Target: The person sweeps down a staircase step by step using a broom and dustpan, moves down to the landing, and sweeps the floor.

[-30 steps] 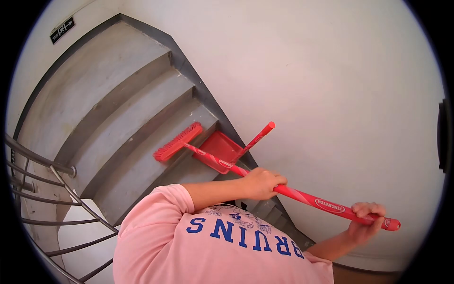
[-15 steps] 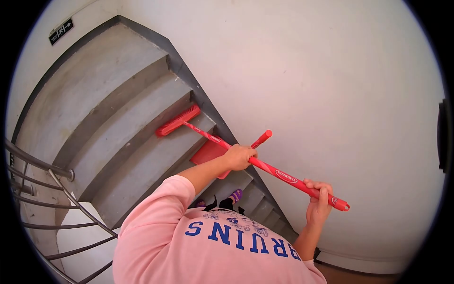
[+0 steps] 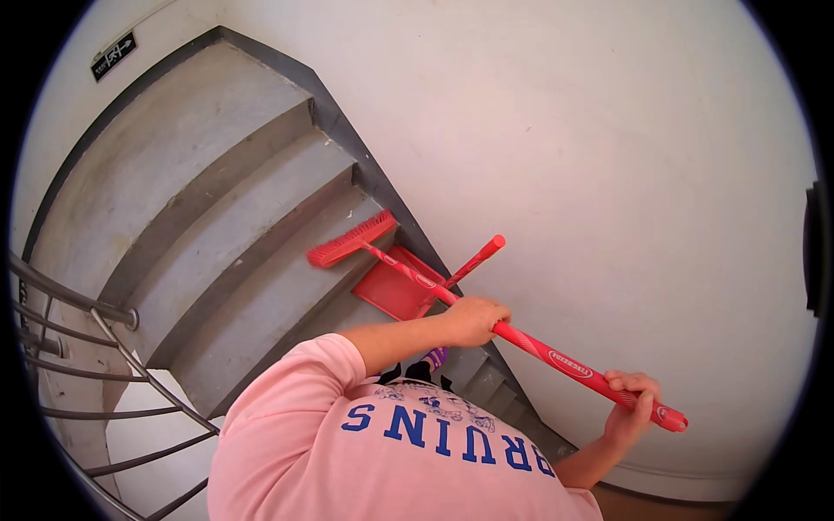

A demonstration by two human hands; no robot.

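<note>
My left hand [image 3: 473, 321] is wrapped round the middle of the red handle of a broom [image 3: 560, 360]. Close to the handle's end, my right hand [image 3: 632, 404] grips it with closed fingers. The red bristled broom head [image 3: 354, 238] lies over a grey step at its wall end, close beside the dustpan. Just below that step's edge is a red dustpan [image 3: 395, 285], partly crossed by the broom handle. Its short handle [image 3: 479, 259] slants up to the right, past my left hand and touched by neither hand.
Grey curved steps [image 3: 217, 195] rise to the upper left beside a white wall [image 3: 591, 174]. Metal railings [image 3: 109, 412] run along the lower left. A foot in a purple sandal [image 3: 436, 358] shows below the dustpan. A sign [image 3: 114, 56] hangs at the upper left.
The broom head first moved up over the step, then came back down and right beside the dustpan. Both hands went left with the handle, then back right, keeping their grip.
</note>
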